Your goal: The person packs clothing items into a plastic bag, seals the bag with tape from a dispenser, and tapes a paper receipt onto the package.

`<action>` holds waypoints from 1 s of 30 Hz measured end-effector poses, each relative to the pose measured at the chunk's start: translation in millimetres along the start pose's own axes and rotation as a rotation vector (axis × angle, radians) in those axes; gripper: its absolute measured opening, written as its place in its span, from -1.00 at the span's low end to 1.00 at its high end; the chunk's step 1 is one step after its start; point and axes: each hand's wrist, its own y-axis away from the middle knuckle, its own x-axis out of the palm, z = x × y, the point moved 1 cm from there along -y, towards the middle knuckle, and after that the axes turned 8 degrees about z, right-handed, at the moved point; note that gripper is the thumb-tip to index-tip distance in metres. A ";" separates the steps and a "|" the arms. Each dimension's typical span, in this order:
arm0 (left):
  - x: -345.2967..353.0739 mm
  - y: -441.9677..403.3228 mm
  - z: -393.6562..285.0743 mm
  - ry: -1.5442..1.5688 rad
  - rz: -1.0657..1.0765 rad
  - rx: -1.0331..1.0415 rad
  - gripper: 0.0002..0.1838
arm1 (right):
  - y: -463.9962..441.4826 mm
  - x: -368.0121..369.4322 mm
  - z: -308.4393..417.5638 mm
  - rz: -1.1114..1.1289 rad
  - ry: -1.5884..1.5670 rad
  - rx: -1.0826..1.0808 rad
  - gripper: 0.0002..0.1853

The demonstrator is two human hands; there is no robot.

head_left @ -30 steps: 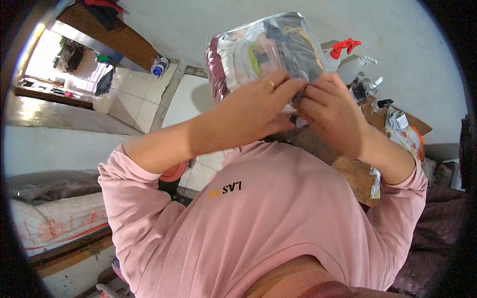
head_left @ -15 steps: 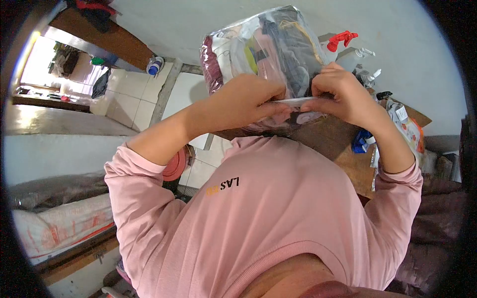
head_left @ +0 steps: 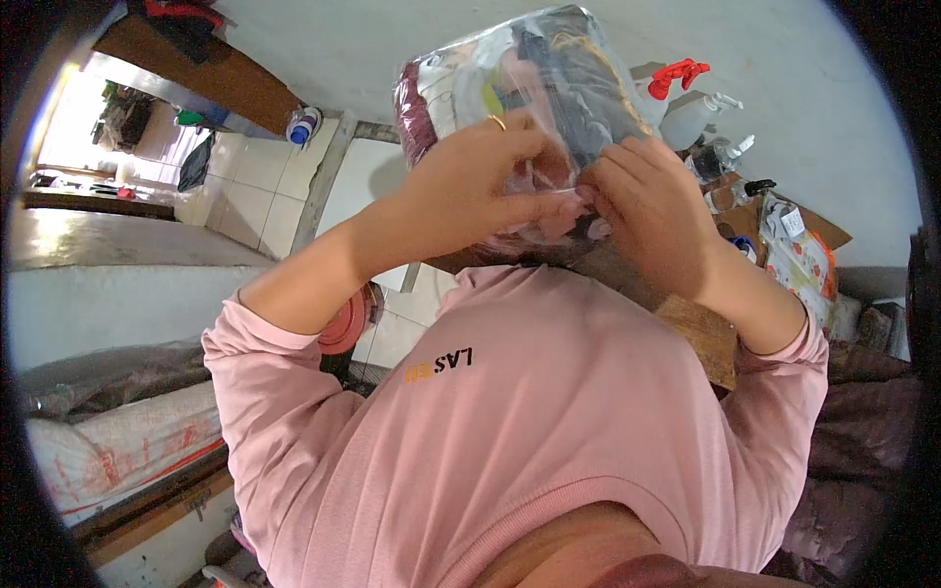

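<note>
A clear plastic bag (head_left: 588,73) packed with folded clothes stands in front of my chest, with maroon, white, yellow-green, pink and dark grey cloth showing through. My left hand (head_left: 480,181), a ring on one finger, holds the near side of the bag, its thumb stretched toward the middle and its fingers curled into the plastic. My right hand (head_left: 657,211) grips the bag's near edge close to the left thumb, fingers bent and pressed together. The hands nearly meet there, and the right fingertips are partly hidden.
Right of the bag, a bottle with a red spray head (head_left: 678,76), a white pump bottle (head_left: 691,118) and a printed packet (head_left: 799,255) stand by the wall. A brown wooden surface (head_left: 701,338) lies under them. A red round lid (head_left: 345,323) shows below my left forearm.
My left hand has opened its curl somewhat on the bag. My right hand has shifted left and down, closer to the left thumb. The white strip between them no longer shows.
</note>
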 end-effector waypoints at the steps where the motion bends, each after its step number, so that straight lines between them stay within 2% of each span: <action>1: 2.8 0.2 0.5 0.141 0.029 -0.052 -0.68 | -2.5 -2.1 -2.2 0.046 -0.038 0.005 -0.82; 3: 11.8 -0.2 1.6 0.422 0.083 -0.152 -0.59 | -7.7 -0.3 -9.3 0.179 -0.225 0.122 -0.84; 7: 12.0 -9.0 14.0 0.606 0.209 -0.238 -0.54 | -9.2 -6.1 -16.4 0.343 -0.651 0.330 -0.87; 10: 14.7 -10.8 18.6 0.686 0.220 -0.216 -0.55 | -1.4 -12.3 -12.1 -0.010 -0.251 0.049 -0.87; 13: 12.9 -12.7 14.9 0.746 0.248 -0.236 -0.56 | 7.3 -8.6 1.5 -0.126 0.106 -0.067 -0.86; 15: 13.4 -13.1 9.6 0.759 0.256 -0.235 -0.59 | 10.3 -7.4 8.9 -0.042 0.216 -0.082 -0.83; 18: 18.5 -8.6 4.6 0.638 0.199 -0.241 -0.64 | 10.7 2.0 4.5 -0.040 0.201 -0.113 -0.83; 21: 22.5 -4.8 -18.7 -0.224 -0.105 0.053 -0.71 | 4.5 4.3 -3.0 -0.065 0.073 -0.105 -0.86; 24: 17.3 -0.8 -8.4 -0.424 -0.009 0.137 -0.72 | -0.5 5.2 -11.0 -0.005 -0.086 -0.094 -0.86; 28: 25.9 2.1 0.9 -0.264 0.054 0.071 -0.77 | -0.5 10.6 -21.8 0.023 -0.181 -0.083 -0.83; 30: 24.3 0.9 7.5 -0.147 0.086 0.030 -0.76 | 3.5 -0.3 -17.9 -0.074 -0.057 -0.070 -0.83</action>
